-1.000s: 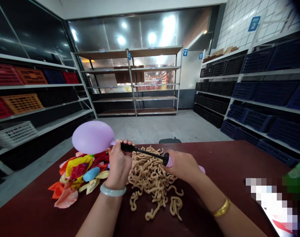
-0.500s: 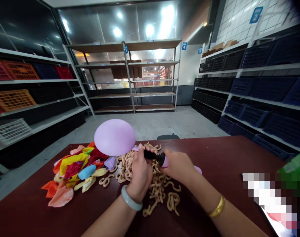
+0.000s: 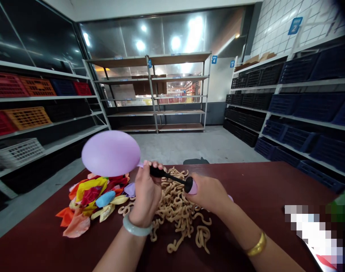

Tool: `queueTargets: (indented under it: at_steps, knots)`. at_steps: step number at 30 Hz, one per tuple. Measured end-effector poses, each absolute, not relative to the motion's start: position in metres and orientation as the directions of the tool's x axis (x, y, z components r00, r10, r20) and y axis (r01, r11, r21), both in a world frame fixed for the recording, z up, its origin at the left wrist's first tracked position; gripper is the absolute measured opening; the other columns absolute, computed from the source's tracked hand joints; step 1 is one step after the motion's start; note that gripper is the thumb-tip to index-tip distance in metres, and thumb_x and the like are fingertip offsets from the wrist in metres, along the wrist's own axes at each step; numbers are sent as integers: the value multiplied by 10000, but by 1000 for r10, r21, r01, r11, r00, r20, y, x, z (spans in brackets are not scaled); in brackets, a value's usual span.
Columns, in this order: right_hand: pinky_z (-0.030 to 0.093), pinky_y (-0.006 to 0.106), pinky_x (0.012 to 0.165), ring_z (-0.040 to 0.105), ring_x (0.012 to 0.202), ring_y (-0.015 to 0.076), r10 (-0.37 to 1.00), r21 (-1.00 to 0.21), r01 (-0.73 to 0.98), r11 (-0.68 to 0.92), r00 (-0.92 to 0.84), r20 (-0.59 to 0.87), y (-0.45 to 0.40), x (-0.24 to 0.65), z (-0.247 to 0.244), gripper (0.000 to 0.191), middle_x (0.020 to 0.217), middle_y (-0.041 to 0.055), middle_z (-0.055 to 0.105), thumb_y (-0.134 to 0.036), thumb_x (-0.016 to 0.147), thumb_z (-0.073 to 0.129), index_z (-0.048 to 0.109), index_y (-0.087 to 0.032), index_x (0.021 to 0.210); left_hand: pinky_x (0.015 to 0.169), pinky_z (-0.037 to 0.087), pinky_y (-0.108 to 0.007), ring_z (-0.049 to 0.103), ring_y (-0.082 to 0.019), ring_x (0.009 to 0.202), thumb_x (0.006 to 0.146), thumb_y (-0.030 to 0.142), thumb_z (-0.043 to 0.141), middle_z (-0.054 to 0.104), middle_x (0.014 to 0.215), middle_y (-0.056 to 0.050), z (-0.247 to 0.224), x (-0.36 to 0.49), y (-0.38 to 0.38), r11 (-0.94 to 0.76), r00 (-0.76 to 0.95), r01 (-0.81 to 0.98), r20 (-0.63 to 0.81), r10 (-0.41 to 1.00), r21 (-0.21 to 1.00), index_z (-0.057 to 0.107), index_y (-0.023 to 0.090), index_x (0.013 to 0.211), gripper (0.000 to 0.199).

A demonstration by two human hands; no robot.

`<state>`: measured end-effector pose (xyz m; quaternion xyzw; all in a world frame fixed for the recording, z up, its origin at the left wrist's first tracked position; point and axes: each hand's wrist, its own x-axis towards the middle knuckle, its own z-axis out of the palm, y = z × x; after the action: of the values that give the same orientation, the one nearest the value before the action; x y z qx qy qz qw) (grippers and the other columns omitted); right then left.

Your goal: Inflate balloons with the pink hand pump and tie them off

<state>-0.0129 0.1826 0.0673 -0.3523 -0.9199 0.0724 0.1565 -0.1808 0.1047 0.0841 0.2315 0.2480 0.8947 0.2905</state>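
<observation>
A purple hand pump with black parts stretches between my hands, its thin black rod drawn out. My right hand wraps around the purple barrel. My left hand grips the black end and pinches the neck of an inflated lilac balloon against it. To the left, the balloon floats above a pile of limp balloons in yellow, red, orange and blue. Under the pump, tan curly pieces lie heaped on the dark red table; what they are I cannot tell.
A white, partly blurred-out object lies at the table's right side, with something green behind it. Metal racks stand at the back. Side shelves hold coloured crates at left and dark blue crates at right.
My left hand has moved left with the black end, drawing more of the rod out of the pump. The balloon has moved left and looks larger. The view has shifted slightly.
</observation>
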Motion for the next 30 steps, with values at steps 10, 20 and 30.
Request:
queueTargets:
  at_steps: [10,20,30]
  knots:
    - [356,306,594,666,762,257,638,-111,634,765,-725,259,203,-1,65,390,820,38,699,-588,756,572,552,-241,932,617,459,-277,526,-130,634,761,173,595,489,673,19,84,-210,107,-760,-824,-357,200,530,543,467,178,725,133]
    - [370,306,576,679,734,261,631,-179,605,775,-731,261,183,-11,61,397,821,49,713,-551,775,560,564,-235,1014,679,479,-272,547,-119,666,816,280,636,530,740,3,58,-138,120,-652,-756,-428,148,638,625,480,186,787,184]
    - [393,318,617,681,818,266,659,-265,605,751,-712,242,180,-13,67,417,901,43,721,-561,761,571,579,-253,1043,686,482,-275,555,-127,684,819,271,645,535,742,-3,74,-154,112,-667,-730,-399,223,647,629,501,176,788,175]
